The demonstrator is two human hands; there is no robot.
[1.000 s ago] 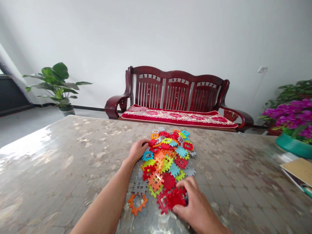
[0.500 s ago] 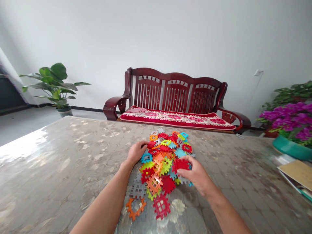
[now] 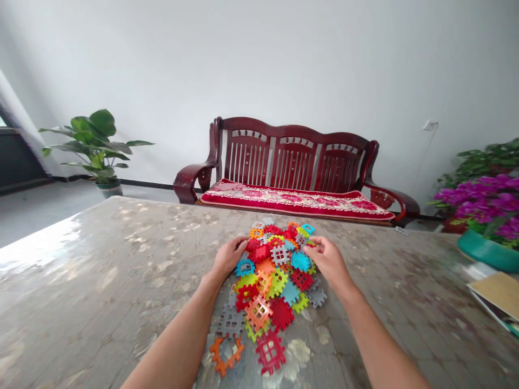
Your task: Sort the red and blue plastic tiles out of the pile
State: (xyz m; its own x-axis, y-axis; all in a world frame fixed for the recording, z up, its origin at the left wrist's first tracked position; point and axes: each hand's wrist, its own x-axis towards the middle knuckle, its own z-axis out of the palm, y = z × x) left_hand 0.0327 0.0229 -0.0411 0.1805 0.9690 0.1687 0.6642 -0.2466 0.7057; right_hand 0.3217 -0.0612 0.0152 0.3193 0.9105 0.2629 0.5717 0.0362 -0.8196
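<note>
A heap of interlocking plastic building tiles with toothed edges lies on the table (image 3: 162,281), in red, orange, lime, blue and grey. My left hand (image 3: 229,259) is at the heap's left side, its thumb and fingers closed on a red tile (image 3: 252,246). Opposite it, my right hand (image 3: 330,265) reaches into the far right of the heap with bent fingers; what they pinch is mostly hidden. Between the hands lie a grey window tile (image 3: 279,254) and a blue tile (image 3: 300,261). Nearer me are an orange frame tile (image 3: 226,355) and a red window tile (image 3: 270,351).
A wooden bench (image 3: 292,156) with a red floral cushion (image 3: 295,200) stands beyond the table. At the right are a teal planter (image 3: 486,251) with purple flowers and a brown-covered book or folder (image 3: 497,292). A potted plant (image 3: 97,143) stands on the floor at left.
My right hand has let go of the red tile it held and moved away from me to the far right of the heap. The left hand has barely moved.
</note>
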